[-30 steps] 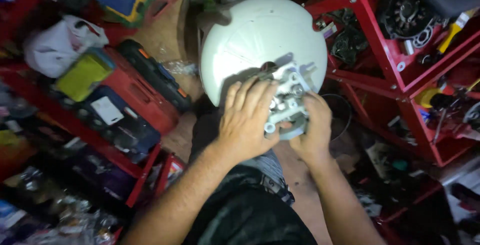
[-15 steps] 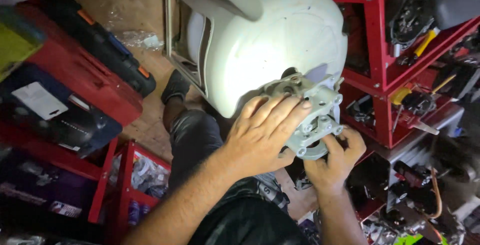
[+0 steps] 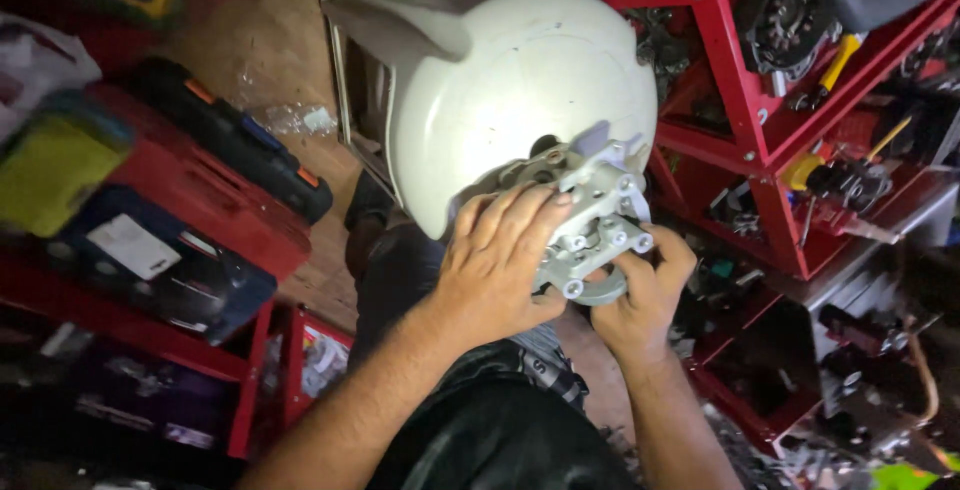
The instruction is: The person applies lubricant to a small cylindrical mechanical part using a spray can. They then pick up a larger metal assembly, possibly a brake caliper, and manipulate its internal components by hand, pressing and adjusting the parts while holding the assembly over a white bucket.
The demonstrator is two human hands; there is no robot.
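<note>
A large white rounded housing rests over my lap, with a grey metal bracket plate bolted to its near face. My left hand lies flat across the left side of the bracket, fingers spread over it. Under the bracket's lower right edge my right hand curls around the metal and grips it. Several bolt heads show on the plate between the two hands.
Red metal shelving full of tools and parts stands on the right. On the left lie a red tool case, a black case and a yellow-green box. Wooden floor shows behind the housing.
The view has shifted and closed in, so the housing and bracket look larger. Both hands stay on the bracket; the left hand's fingers have slid slightly across it.
</note>
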